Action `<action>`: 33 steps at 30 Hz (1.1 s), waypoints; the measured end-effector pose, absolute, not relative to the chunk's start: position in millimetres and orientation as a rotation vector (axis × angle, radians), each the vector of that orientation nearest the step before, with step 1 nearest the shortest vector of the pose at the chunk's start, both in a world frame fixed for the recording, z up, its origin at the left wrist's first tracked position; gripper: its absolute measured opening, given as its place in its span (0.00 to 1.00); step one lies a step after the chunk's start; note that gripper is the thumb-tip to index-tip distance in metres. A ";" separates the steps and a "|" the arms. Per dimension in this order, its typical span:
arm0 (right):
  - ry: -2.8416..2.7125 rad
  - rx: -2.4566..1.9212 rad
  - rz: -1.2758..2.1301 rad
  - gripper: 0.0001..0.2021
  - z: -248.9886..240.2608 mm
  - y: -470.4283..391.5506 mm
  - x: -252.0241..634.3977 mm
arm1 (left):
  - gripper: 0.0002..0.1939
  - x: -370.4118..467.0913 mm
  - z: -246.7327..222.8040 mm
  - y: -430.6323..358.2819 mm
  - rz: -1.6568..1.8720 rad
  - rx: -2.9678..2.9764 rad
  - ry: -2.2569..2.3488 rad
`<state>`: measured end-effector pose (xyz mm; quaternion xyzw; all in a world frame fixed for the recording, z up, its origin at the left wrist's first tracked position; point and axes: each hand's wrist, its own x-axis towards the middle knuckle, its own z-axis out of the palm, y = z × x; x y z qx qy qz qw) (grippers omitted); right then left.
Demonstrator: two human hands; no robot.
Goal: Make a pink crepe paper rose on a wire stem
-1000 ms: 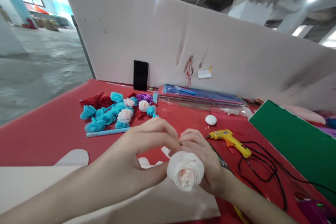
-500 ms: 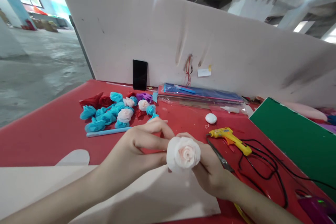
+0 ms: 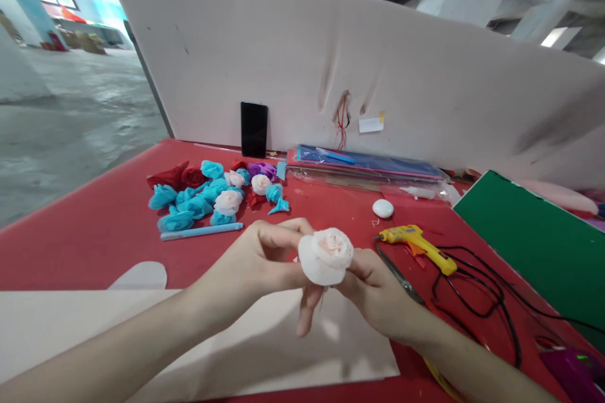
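A pale pink and white paper rose (image 3: 327,255) is held up between my two hands, above a white sheet (image 3: 246,352) on the red table. My left hand (image 3: 274,258) pinches the outer petals from the left, its thumb and fingers closed on the edge. From the right, my right hand (image 3: 371,286) grips the flower's underside, with one finger pointing down below the bloom. A thin stem end or wire shows under the petals; most of the base is hidden by the fingers.
Blue, red, purple and pink paper flowers (image 3: 196,201) lie at the back left, with a blue stick (image 3: 202,231) before them. Scissors (image 3: 401,274) and a yellow glue gun (image 3: 418,247) with a black cord lie right. A green board (image 3: 529,252) stands beyond them. A phone (image 3: 254,130) leans on the partition.
The paper rose has tilted and risen slightly, so more of its outer petals and the stem below show. A finger of my right hand now points down underneath. The camera view has shifted slightly.
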<state>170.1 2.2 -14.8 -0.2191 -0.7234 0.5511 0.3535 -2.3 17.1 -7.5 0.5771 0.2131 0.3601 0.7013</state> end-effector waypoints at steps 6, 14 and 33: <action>-1.901 -0.894 0.957 0.16 -3.0 -18.6 162.2 | 0.09 3.2 -7.2 9.6 1.023 1.329 0.695; -1.991 -1.016 0.256 0.12 -19.7 -17.4 157.0 | 0.11 12.7 -10.8 2.6 1.230 1.374 0.851; -2.307 -0.583 0.893 0.26 1.9 -0.3 176.3 | 0.09 -2.8 -5.1 14.5 1.003 1.710 0.575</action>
